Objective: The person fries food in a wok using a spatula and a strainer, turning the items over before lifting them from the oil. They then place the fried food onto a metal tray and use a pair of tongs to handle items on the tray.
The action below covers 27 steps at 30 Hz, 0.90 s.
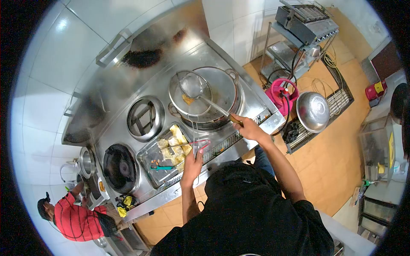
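My left hand is closed round the long wire handle of a round strainer, which is held over a wide wok on the stove. A red looped handle sticks out beside its fingers. My right hand grips the wooden end of a long-handled ladle. The ladle's bowl overlaps the strainer, where a golden piece of food shows. Below the wok, a metal tray holds several pale yellow food pieces and a teal-handled utensil.
An uncovered burner and a blackened pan are left of the wok. A pink gas cylinder and a large metal bowl stand to the right. At lower left, a person in a red striped shirt works at a counter.
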Each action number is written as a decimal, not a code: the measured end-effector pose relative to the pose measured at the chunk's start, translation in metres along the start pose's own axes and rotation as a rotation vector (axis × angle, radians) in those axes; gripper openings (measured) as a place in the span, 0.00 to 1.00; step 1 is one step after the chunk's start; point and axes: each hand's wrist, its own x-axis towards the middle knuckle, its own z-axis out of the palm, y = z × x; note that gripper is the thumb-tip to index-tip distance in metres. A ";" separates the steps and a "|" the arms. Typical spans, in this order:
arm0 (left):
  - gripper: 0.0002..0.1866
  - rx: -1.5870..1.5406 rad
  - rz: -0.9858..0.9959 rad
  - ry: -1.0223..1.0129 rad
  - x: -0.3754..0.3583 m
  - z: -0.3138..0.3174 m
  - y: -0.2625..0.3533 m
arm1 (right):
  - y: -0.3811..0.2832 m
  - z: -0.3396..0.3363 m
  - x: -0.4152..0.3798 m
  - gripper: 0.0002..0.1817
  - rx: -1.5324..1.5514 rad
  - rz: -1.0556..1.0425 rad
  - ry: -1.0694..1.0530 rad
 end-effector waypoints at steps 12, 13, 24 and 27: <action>0.17 0.350 0.059 0.067 -0.005 -0.031 0.041 | -0.002 0.043 -0.004 0.27 0.357 -0.054 0.047; 0.17 0.352 0.059 0.065 -0.006 -0.032 0.042 | -0.003 0.044 -0.005 0.27 0.377 -0.083 0.057; 0.16 0.519 0.173 0.160 -0.016 -0.037 0.064 | -0.015 0.048 -0.006 0.28 0.437 -0.039 0.019; 0.16 0.501 0.158 0.143 -0.017 -0.038 0.074 | -0.016 0.051 -0.005 0.28 0.439 -0.067 0.055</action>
